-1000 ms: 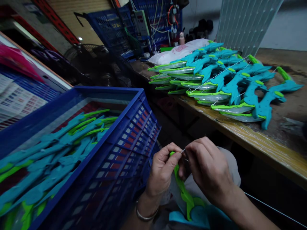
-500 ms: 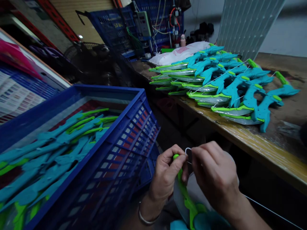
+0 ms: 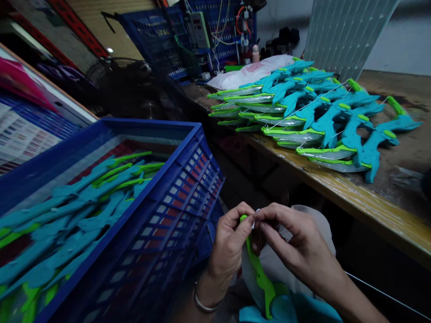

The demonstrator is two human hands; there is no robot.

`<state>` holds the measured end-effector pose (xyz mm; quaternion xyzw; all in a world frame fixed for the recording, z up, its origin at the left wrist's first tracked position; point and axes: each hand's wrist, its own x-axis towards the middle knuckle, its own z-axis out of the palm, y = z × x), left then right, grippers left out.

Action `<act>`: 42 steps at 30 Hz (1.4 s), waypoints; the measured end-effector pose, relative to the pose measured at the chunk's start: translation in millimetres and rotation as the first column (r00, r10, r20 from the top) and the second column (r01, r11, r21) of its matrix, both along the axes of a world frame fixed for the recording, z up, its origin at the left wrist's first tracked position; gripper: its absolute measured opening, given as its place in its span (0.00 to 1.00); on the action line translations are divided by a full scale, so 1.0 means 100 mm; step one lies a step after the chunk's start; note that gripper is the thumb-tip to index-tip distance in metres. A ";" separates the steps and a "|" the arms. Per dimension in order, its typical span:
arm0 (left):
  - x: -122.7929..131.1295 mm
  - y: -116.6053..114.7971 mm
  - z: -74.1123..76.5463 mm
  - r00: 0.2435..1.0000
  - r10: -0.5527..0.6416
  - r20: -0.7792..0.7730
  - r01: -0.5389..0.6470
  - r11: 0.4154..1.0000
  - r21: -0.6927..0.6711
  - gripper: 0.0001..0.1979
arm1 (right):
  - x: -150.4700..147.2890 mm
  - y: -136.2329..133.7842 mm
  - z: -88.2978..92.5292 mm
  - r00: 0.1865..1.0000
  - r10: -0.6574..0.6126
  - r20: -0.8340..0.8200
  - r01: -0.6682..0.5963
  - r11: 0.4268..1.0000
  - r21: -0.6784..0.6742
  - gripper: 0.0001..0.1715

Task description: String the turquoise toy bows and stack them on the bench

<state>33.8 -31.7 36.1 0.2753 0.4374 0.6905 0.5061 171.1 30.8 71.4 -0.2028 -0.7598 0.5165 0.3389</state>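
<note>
A toy bow (image 3: pixel 260 276) with a bright green limb and a teal body lies over my lap, its body cut off by the lower frame edge. My left hand (image 3: pixel 229 249) pinches the tip of the green limb between thumb and fingers. Against that tip, my right hand (image 3: pixel 301 244) is closed in a pinch on a white string (image 3: pixel 253 225), of which only a small bit shows between the fingertips. A length of white cord also runs off to the lower right behind my right forearm. How the string sits at the limb tip is hidden by my fingers.
To my left stands a blue plastic crate (image 3: pixel 201 148) holding several teal and green bow parts. On the workbench (image 3: pixel 340 197) at right, several strung toy bows (image 3: pixel 348 121) lie in overlapping rows. A white sack (image 3: pixel 251 74) rests behind them.
My right hand has moved slightly left, its fingertips now meeting my left hand's. The string loop that stood up between the hands has shrunk to a small bit at the limb tip.
</note>
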 end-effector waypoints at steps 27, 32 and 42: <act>0.02 0.00 -0.13 0.998 -0.057 0.016 0.057 0.998 -0.001 0.12 | -0.07 0.10 -0.16 0.994 -0.036 -0.101 -0.026 0.834 -0.552 0.19; 0.06 -0.01 -0.17 0.996 -0.041 0.077 0.045 0.998 -0.051 0.14 | -0.13 0.00 -0.28 0.990 -0.127 -0.068 0.072 0.846 -0.528 0.18; 0.13 -0.06 -0.21 0.990 0.071 0.121 -0.050 0.985 -0.166 0.16 | -0.12 -0.18 -0.37 0.966 -0.229 -0.118 0.209 0.964 -0.163 0.08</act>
